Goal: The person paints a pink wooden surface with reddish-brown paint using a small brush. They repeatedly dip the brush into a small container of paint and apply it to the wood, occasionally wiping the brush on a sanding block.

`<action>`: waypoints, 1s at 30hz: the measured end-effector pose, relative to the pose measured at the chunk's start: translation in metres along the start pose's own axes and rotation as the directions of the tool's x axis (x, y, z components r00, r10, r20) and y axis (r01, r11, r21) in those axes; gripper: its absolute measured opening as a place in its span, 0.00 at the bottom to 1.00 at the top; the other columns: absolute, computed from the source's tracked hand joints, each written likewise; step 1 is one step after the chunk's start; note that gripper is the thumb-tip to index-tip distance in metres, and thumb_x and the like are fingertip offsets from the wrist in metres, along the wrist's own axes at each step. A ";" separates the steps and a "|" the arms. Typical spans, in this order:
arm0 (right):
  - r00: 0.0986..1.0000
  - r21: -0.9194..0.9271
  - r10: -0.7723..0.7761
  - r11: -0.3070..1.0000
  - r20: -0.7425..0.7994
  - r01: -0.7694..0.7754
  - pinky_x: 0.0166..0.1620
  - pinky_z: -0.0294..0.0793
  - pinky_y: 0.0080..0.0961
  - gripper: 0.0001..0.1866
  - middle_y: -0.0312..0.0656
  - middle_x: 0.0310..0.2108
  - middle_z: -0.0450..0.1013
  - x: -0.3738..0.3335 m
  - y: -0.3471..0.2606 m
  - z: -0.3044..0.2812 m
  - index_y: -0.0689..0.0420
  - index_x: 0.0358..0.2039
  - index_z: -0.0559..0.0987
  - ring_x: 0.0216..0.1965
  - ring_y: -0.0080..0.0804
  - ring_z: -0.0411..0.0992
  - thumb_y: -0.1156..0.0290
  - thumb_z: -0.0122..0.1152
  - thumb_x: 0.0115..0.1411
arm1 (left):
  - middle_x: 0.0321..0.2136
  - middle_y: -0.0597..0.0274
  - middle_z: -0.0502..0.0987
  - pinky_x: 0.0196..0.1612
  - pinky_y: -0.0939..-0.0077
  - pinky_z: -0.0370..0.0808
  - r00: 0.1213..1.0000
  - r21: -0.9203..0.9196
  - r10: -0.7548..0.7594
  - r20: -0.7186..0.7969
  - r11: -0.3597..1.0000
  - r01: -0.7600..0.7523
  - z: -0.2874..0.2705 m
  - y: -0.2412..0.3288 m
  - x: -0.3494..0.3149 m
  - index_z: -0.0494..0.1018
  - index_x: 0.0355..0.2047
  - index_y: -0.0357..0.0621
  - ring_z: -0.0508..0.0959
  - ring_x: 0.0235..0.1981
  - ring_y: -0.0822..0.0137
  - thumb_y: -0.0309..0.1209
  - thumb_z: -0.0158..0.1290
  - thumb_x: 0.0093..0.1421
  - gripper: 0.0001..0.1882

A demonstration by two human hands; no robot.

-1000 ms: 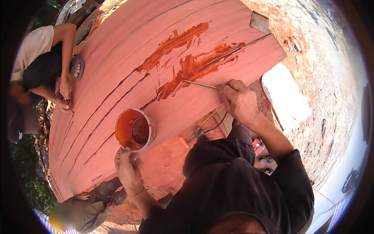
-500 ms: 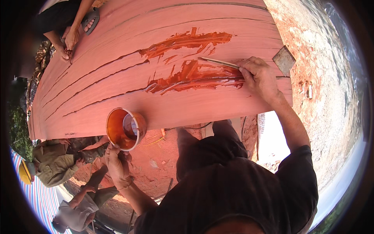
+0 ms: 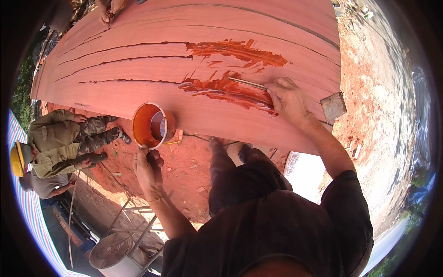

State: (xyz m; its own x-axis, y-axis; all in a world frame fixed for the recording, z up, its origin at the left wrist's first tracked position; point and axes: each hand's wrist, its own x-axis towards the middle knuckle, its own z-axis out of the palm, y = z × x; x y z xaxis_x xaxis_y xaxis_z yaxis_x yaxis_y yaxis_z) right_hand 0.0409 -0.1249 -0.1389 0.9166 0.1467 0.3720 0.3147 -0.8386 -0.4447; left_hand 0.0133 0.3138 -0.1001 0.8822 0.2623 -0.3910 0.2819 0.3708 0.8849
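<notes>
My left hand (image 3: 148,173) grips the lower rim of a small plastic bucket (image 3: 169,128), which is tilted so its orange-stained inside and a pool of glossy liquid show. The bucket is at the near edge of a broad reddish wooden slab (image 3: 134,99). A thin, pale, strip-shaped tool (image 3: 248,83) is pinched in my right hand (image 3: 288,99). Its far end lies over a wet dark-red smear (image 3: 217,88) along a crack in the slab. Farther off, a second red smear (image 3: 240,51) covers the ends of other cracks.
A square metal plate (image 3: 333,107) lies at the slab's right end. Another person's hands (image 3: 110,7) work at a crack at the far left. Two people stand at left, one wearing a yellow helmet (image 3: 17,159). Near the lower left are a metal frame (image 3: 134,217) and a round drum (image 3: 110,251).
The view has shifted, so the slab sits higher and the standing people and drum show more. My right hand has drawn the tool nearer along the closer smear. The bucket stays in my left hand.
</notes>
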 end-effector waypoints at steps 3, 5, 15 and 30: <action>0.999 -0.035 -0.044 0.998 0.005 0.044 0.43 0.78 0.38 0.12 0.46 0.37 0.78 -0.002 -0.011 -0.001 0.60 0.42 0.85 0.40 0.46 0.77 0.80 0.66 0.56 | 0.27 0.68 0.76 0.20 0.79 0.66 0.997 -0.030 0.041 -0.072 0.999 -0.043 0.012 -0.006 0.014 0.74 0.39 0.42 0.75 0.24 0.76 0.32 0.55 0.68 0.07; 0.996 -0.068 -0.092 0.994 -0.018 0.091 0.42 0.77 0.37 0.13 0.45 0.37 0.78 -0.005 -0.018 -0.004 0.60 0.42 0.85 0.39 0.45 0.77 0.80 0.66 0.55 | 0.27 0.68 0.75 0.20 0.78 0.66 0.989 -0.025 0.059 -0.138 0.998 -0.063 0.017 -0.008 0.022 0.74 0.37 0.43 0.74 0.23 0.76 0.33 0.55 0.69 0.06; 0.997 -0.098 -0.014 0.995 -0.071 0.007 0.40 0.77 0.37 0.12 0.45 0.36 0.78 0.003 -0.011 -0.002 0.60 0.41 0.86 0.37 0.45 0.75 0.82 0.67 0.55 | 0.28 0.67 0.76 0.19 0.81 0.66 0.979 0.013 0.156 -0.132 0.988 -0.156 0.030 -0.030 0.032 0.75 0.38 0.43 0.72 0.21 0.79 0.31 0.54 0.70 0.05; 0.993 -0.076 -0.112 0.991 -0.048 0.108 0.41 0.78 0.36 0.11 0.46 0.37 0.79 0.008 -0.020 0.015 0.60 0.41 0.86 0.39 0.45 0.77 0.80 0.66 0.57 | 0.30 0.65 0.79 0.17 0.81 0.69 0.988 -0.076 0.068 -0.137 0.994 -0.079 0.036 -0.032 0.028 0.76 0.37 0.43 0.73 0.20 0.78 0.34 0.58 0.69 0.07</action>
State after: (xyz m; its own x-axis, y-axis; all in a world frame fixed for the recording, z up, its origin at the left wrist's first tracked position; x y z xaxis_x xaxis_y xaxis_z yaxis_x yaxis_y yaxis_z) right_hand 0.0458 -0.0995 -0.1395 0.8625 0.2143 0.4585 0.3923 -0.8553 -0.3383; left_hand 0.0430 0.2770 -0.1300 0.8394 0.4067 -0.3606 0.1815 0.4156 0.8913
